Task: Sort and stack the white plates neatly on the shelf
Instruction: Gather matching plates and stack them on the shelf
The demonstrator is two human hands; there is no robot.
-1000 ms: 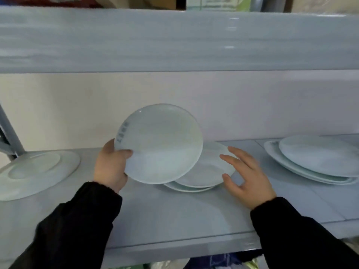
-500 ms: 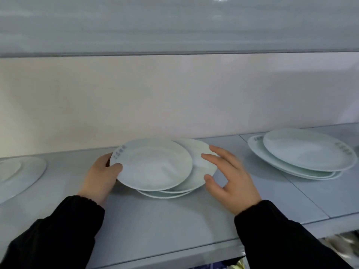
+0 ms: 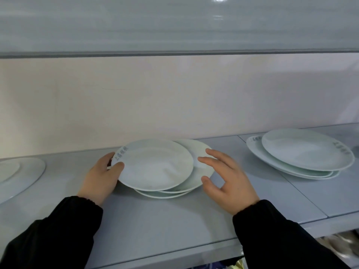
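Note:
A small white plate [image 3: 155, 164] with grey lettering on its rim lies on top of a loose stack of white plates [image 3: 198, 181] at the middle of the grey shelf [image 3: 165, 220]. My left hand [image 3: 101, 177] grips this top plate at its left rim, thumb on top and fingers underneath. My right hand [image 3: 227, 177] hovers at the stack's right side with fingers spread and loosely bent, its fingertips over the second plate's rim. The stack is uneven, the top plate shifted left of those below.
A second stack of larger white plates [image 3: 303, 152] lies at the right of the shelf. A wide-rimmed white plate [image 3: 21, 171] sits at the far left edge. Another shelf board [image 3: 174, 26] runs overhead. The wall is close behind.
My left hand has lowered the tilted plate flat onto the middle stack. The right hand stayed beside the stack. The view has shifted, with the left plate sliding toward the frame edge.

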